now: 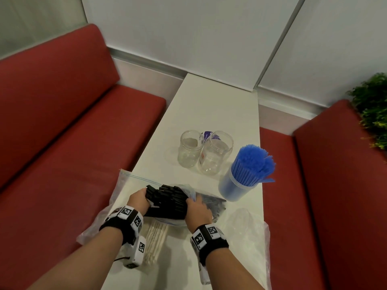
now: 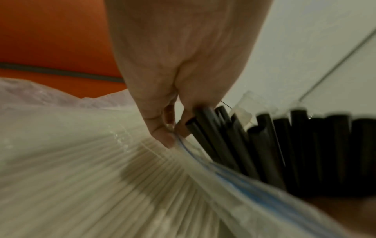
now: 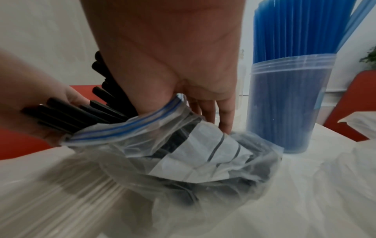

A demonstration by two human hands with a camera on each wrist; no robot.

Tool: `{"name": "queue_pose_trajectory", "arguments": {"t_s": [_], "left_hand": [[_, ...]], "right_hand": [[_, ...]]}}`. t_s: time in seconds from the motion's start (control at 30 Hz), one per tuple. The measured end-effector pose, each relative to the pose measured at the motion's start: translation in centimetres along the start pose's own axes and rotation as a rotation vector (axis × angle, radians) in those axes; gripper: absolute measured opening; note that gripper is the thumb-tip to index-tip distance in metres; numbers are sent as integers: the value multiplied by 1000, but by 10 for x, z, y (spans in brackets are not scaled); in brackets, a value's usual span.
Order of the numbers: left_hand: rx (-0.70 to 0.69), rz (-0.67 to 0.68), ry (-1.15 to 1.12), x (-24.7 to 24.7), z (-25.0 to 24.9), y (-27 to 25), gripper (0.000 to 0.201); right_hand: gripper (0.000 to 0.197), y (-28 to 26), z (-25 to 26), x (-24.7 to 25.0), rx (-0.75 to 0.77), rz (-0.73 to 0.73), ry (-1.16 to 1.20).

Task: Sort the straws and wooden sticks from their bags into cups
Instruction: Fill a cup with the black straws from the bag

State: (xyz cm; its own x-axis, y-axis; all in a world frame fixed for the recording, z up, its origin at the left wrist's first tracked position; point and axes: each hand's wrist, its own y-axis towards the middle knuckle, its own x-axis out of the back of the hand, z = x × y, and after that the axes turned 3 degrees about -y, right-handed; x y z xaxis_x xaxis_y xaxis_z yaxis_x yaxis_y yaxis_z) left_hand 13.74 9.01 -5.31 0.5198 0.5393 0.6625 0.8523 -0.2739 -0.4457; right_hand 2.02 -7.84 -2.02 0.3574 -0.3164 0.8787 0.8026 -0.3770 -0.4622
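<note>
Left hand: the left hand [image 1: 138, 200] has its fingers curled round the free ends of the black straws [image 1: 166, 200]; in the left wrist view the thumb [image 2: 162, 128] lies on the blue zip edge beside them.
Right hand: the right hand [image 1: 198, 210] holds the rim of the zip bag [image 3: 183, 153]; the fingers [image 3: 224, 116] reach down its outer side, the zip strip bunched against the palm.
Black straws: a thick bundle of smooth, matt tubes spans the gap between the two hands, the far ends still inside the bag, right of the right fingers.
Zip bag: thin, crinkled clear film with a blue zip line and a white label panel, lying on the table [image 1: 209, 109].
Wooden sticks: pale, thin wooden sticks [image 1: 156, 235] lie in a flat clear bag under and just nearer than the left wrist.
Blue straws: blue straws [image 1: 253, 164] stand upright in a translucent cup [image 1: 230, 189], just beyond and right of the right fingers.
Jars: two clear empty jars [image 1: 205, 152] stand touching, beyond both hands.
Open room: bare white tabletop lies beyond the jars; the left table edge runs close by the left hand, with a red bench [image 1: 73, 132] below; an empty clear bag [image 1: 249, 233] lies right of the right wrist.
</note>
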Motion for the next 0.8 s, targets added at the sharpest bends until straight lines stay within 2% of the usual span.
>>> {"name": "queue_pose_trajectory", "arguments": {"t_s": [0.1, 0.17, 0.3, 0.4, 0.43, 0.5, 0.53, 0.67, 0.8], "left_hand": [[-59, 4, 226, -6, -1, -1, 24], [-102, 31, 295, -8, -2, -2, 29], [-91, 28, 229, -1, -1, 4, 44], [-26, 14, 131, 4, 1, 10, 65], [-38, 23, 92, 4, 1, 10, 62], [-106, 47, 87, 3, -1, 9, 36], [-136, 54, 116, 2, -2, 7, 30], [-161, 89, 112, 1, -2, 4, 33], [-204, 95, 80, 3, 4, 4, 35]], "right_hand": [[43, -2, 0, -2, 23, -32, 88], [47, -4, -2, -4, 38, -88, 126], [52, -8, -7, -9, 122, -246, 108], [39, -8, -8, -11, 157, -276, 81], [33, -8, -7, -12, 150, -257, 73], [28, -5, -6, -15, 135, -210, 45], [29, -4, -5, -17, 137, -198, 26], [45, 1, 0, -25, 211, -201, -72], [36, 1, 6, -34, 220, -199, -140]]}}
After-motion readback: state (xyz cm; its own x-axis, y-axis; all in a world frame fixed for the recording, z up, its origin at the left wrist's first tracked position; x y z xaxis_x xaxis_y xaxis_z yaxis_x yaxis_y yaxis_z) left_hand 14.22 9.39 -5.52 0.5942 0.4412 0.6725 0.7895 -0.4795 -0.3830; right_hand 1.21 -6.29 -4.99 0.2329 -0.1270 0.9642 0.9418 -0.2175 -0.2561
